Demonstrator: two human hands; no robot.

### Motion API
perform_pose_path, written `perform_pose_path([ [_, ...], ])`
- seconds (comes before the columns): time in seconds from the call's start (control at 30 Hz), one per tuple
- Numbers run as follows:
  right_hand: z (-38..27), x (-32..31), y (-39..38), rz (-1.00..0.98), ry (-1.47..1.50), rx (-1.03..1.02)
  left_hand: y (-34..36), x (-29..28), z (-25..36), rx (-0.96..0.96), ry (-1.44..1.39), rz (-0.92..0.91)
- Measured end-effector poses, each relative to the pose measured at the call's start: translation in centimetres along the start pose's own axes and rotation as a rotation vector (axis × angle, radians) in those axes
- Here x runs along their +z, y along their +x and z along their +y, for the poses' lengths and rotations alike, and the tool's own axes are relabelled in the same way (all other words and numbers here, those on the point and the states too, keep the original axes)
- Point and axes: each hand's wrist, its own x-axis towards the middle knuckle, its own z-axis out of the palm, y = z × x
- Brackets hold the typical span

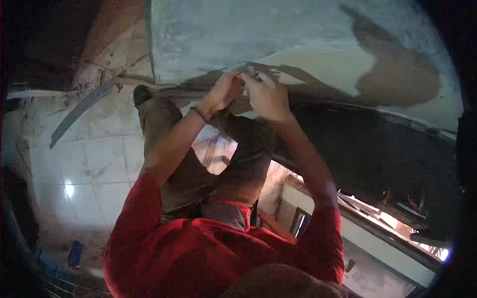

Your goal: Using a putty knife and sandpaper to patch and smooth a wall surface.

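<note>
My left hand (226, 91) and my right hand (268, 98) are raised in front of me, close to the pale wall (238, 35). Their fingertips come together, bent in a pinch, near the ragged lower edge of the wall's blue-grey surface. Anything between the fingers is too small and blurred to make out. A dark band circles my left wrist. Below my hands are my legs in brown trousers (186, 186), with one dark shoe (142, 94) near the foot of the wall.
Left of my legs spreads a pale tiled floor (107, 159), with a long grey strip (82, 114) across it. A small blue object (75, 253) lies at the lower left. To my right runs a long dark surface (367, 144), with thin wire-like bits (415, 206) at its near edge.
</note>
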Motion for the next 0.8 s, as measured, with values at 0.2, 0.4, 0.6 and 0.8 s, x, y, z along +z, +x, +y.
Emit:
perform_pose_path([
  [0.2, -1.1, 0.3, -0.7, 0.131, -0.025, 0.012, -0.7, 1.5, 1.0, -0.087, -0.019, 0.075],
  [0.4, -0.9, 1.0, -0.5, 0.014, -0.007, 0.092, -0.7, -0.4, 0.1, -0.043, -0.068, -0.018],
  [0.6, -0.7, 1.1, -0.2, 0.101, 0.019, -0.015, 1.2, -1.9, -0.8, -0.136, 0.015, 0.071],
  [0.8, -0.6, 0.6, 0.3, 0.071, 0.007, 0.062, 0.9, -2.2, -1.0, -0.083, -0.032, -0.016],
])
